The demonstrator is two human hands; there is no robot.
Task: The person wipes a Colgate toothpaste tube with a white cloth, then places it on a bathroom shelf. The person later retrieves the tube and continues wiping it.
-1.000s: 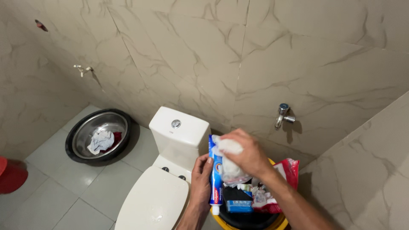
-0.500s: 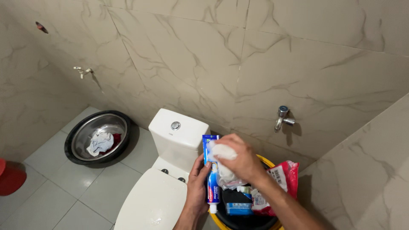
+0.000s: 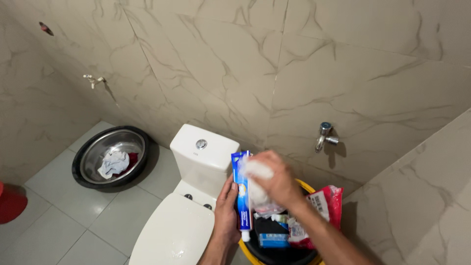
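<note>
From the head camera, we see our left hand (image 3: 226, 216) wrapped around a blue and white tube (image 3: 242, 191), holding it upright with its cap end pointing down, just beside the toilet tank (image 3: 203, 157). Our right hand (image 3: 274, 181) is clenched on a wad of white cloth (image 3: 258, 171) pressed against the upper part of the tube; the hand is blurred, so we cannot tell exactly how the fingers sit.

Below both hands stands a yellow bucket (image 3: 309, 187) with a dark inside. In it lie a small blue box (image 3: 274, 240) and a red and white packet (image 3: 321, 206), both untouched. We judge the wiping of the tube to be under way: the cloth is at the top end, and the lower part near the cap looks yet to be covered. The things in the bucket seem still to be dealt with.

The toilet lid (image 3: 171, 230) is shut. Well apart, a steel basin (image 3: 112, 157) on the floor holds a white rag (image 3: 114, 163), and a tap (image 3: 324, 135) sticks out of the marbled wall.
</note>
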